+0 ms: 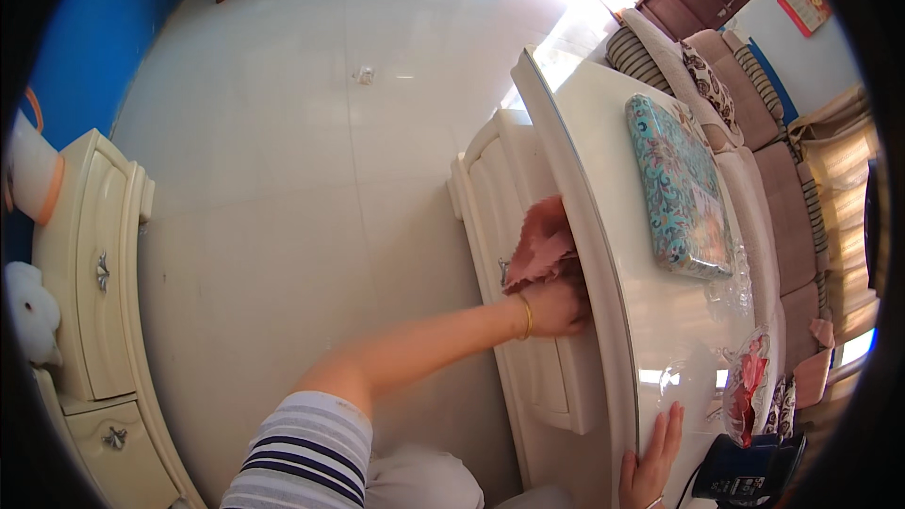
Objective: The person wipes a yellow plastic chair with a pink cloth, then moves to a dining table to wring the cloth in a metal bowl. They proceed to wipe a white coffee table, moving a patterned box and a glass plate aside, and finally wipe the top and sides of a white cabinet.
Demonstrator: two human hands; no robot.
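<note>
My left hand [558, 307], with a gold bangle at the wrist, holds a pink cloth [543, 244] with zigzag edges. It reaches in below the overhanging top of a cream coffee table [590, 120]. The fingertips are partly hidden by shadow and the table edge. Beside the cloth is a curved cream drawer front [488, 191] with a metal handle [503, 272]. My right hand [652, 456] lies palm down on the glossy tabletop near its edge, fingers a little apart and holding nothing. Ahead of its fingers stands a clear glass dish [747, 385] with red wrapped items.
A teal patterned box [679, 191], crumpled clear plastic [732, 290] and a dark blue device [749, 468] with a cord sit on the table. A sofa [760, 177] runs beyond. Opposite stands a cream cabinet [99, 247]. A small clear object [365, 75] lies on the tiled floor.
</note>
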